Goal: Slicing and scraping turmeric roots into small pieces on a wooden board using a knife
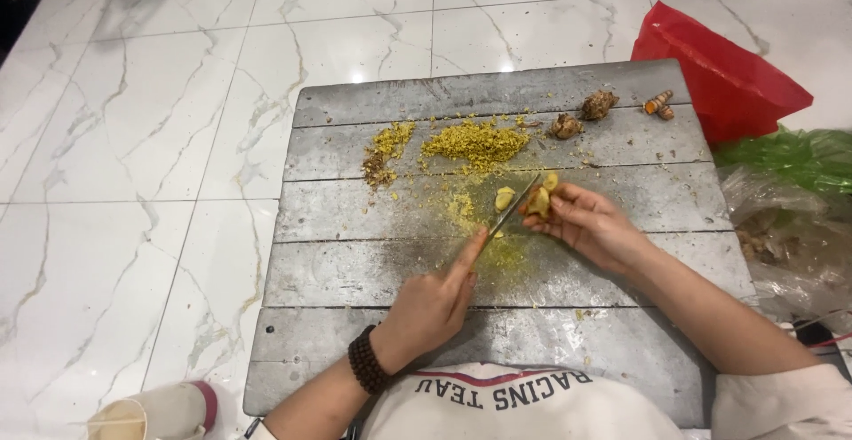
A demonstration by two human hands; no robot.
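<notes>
On the white marble floor lies a grey wooden board (373, 271). Left hand (430, 307), grip closed around a knife (513, 209), cuts a yellow root piece (539, 200) pinched in the right hand (590, 227). A chopped yellow heap (475, 142) sits beyond.

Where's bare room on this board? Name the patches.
Free: the wooden board's near planks, below the left hand with the knife, and its left edge. Crowded: the far planks, with yellow chopped heaps, whole roots and the right hand.
</notes>
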